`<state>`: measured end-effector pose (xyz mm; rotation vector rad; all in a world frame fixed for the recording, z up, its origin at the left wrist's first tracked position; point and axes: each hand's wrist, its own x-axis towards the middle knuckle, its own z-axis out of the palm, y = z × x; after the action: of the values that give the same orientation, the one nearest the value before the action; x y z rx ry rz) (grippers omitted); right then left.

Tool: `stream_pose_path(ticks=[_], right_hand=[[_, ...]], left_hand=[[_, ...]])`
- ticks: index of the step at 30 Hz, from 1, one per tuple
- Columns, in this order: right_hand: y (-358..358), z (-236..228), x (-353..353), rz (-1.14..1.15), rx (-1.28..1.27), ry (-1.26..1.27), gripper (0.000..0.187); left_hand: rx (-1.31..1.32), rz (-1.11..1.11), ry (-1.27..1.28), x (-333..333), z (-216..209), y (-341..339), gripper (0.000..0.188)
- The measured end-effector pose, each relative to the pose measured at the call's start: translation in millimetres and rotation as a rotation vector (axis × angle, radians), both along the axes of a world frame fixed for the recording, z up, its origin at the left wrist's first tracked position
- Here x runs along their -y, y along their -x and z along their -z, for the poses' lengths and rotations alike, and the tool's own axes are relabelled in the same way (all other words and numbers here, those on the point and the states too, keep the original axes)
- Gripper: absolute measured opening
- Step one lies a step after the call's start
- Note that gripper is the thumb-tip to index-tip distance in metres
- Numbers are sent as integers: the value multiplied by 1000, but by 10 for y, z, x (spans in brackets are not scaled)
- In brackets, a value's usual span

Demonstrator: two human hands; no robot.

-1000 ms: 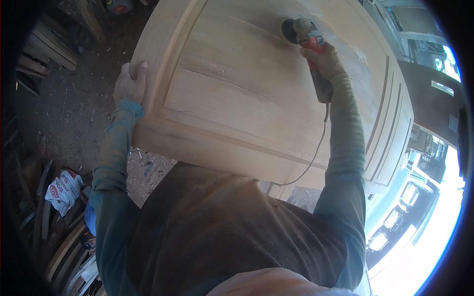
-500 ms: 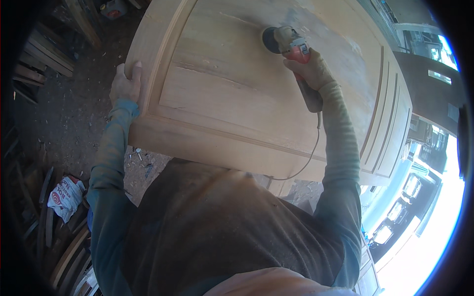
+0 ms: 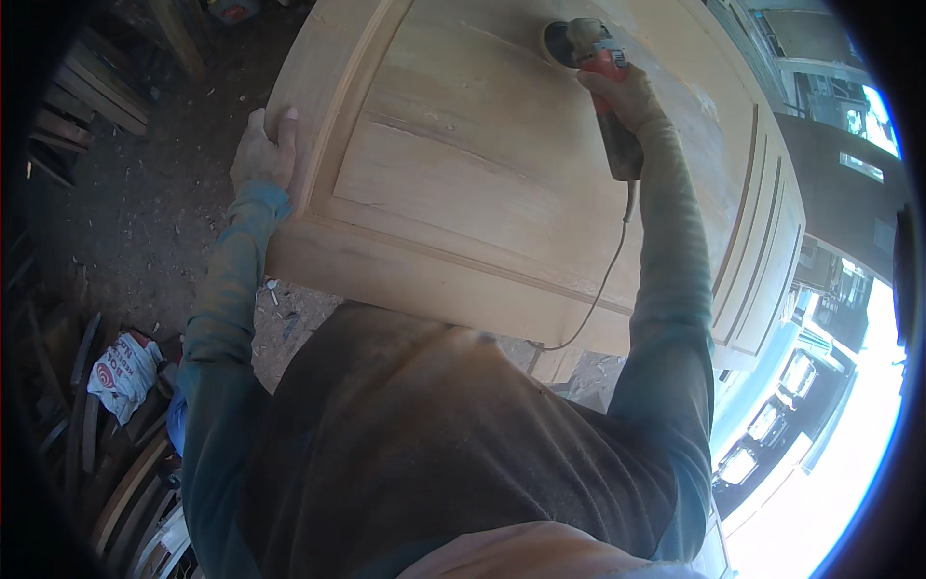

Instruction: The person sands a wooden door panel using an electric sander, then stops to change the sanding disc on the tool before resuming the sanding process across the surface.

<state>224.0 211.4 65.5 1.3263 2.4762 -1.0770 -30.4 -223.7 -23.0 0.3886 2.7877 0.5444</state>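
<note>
A large paneled wooden door lies flat in front of me, with pale, dusty wood and darker smudges on its far part. My right hand is wrapped round the body of an angle grinder, grey and red with a dark rear end. Its round sanding disc rests on the far part of the panel, tilted. From the tool's back a thin cord runs toward the near edge. At the door's left edge, my left hand grips the frame, thumb on top; its other fingers are partly hidden.
Lumber pieces lean at the far left. On the debris-strewn floor, a white and red bag lies among wood strips at lower left. More paneled wood adjoins the right side. Bright daylight enters at far right.
The grinder and my right hand have moved farther away over the panel. The whole view has shifted slightly, while my left hand keeps its place on the door's edge.
</note>
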Motion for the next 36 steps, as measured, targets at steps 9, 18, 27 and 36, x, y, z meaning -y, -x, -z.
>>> stream_pose_path(ticks=[9,18,27,36], right_hand=[[510,114,220,-139,-65,-107,51],[924,235,642,-331,-142,-210,51],[1094,38,1311,-195,-4,-111,54],[424,142,1353,76,-104,-64,51]], left_hand=[[-17,16,-83,-10,40,-9,66],[-11,2,-122,98,143,20,58],[66,66,-178,172,120,64,60],[-22,149,-187,138,226,85,62]])
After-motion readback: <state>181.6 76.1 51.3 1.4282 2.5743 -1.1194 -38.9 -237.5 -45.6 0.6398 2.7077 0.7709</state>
